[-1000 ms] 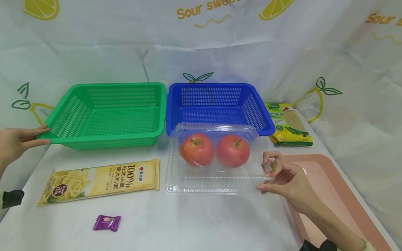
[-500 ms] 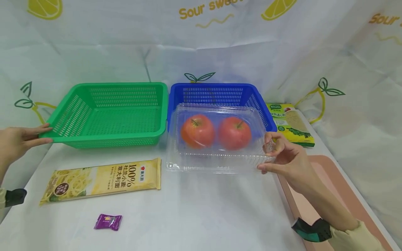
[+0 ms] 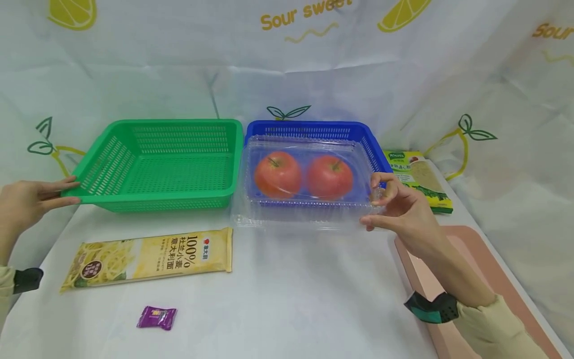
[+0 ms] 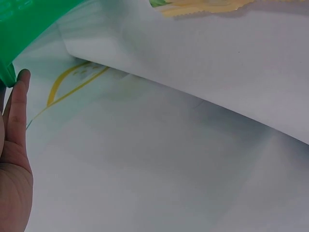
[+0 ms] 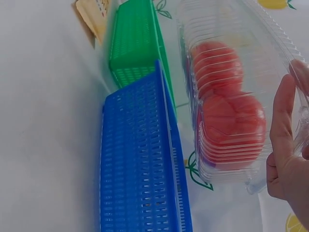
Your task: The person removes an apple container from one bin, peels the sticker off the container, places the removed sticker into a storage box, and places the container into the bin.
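My left hand pinches the near left corner of the green basket's rim, thumb below and fingers on top. The basket holds nothing. With its thumb and fingers, my right hand grips the near right corner of a clear plastic clamshell box. Two red apples show through the box. In the head view the box overlaps the blue basket; the right wrist view shows it raised above that basket's rim.
A yellow spaghetti packet lies left of centre, with a purple wrapped candy nearer me. A yellow-green Knorr packet is right of the blue basket. The pink tray lies under my right forearm. A printed white curtain hangs behind.
My right hand has lifted the clamshell box with the apples up and away from me, so that it covers more of the blue basket. My left hand keeps its hold on the green basket.
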Motion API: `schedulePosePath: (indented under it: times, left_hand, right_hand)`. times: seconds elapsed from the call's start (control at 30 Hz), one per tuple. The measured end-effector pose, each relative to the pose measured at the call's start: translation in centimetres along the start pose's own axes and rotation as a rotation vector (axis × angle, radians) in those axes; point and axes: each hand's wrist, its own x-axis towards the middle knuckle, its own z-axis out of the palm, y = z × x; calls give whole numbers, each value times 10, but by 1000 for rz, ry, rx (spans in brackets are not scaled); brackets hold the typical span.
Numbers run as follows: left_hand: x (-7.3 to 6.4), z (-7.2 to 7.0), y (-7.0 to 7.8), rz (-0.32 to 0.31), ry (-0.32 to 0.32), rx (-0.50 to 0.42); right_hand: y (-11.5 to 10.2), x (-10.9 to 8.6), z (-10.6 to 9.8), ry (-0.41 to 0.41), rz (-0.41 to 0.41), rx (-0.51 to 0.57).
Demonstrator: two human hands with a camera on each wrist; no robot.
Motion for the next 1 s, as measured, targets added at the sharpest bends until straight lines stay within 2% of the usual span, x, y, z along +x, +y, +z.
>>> schedulePosePath:
  times: [0.17,0.23,0.4,0.5,0.67,0.73,0.83,0.93,1.0]
  left_hand:
    - [-2,-2,8,4,-10,-39]
    - [0,2,0,7,-4,-40]
    - [10,19,-34,14,31,-20]
    - [13,24,-44,25,30,-22]
    - [15,23,-43,54,38,7]
    - [14,18,-35,60,32,13]
    - [13,17,-34,80,51,39]
    - [14,16,-36,99,59,46]
    - [17,21,-44,103,67,43]
  right_hand:
    - [-1,8,2,4,35,-38]
    - [-1,12,3,-1,46,-53]
    - [-1,23,5,5,59,-70]
    - [0,30,6,27,70,-72]
    - [4,42,6,43,65,-79]
    - [6,48,5,45,61,-86]
    - [10,56,5,43,48,-83]
    - [13,64,5,38,26,-72]
    - [15,69,4,40,12,-66]
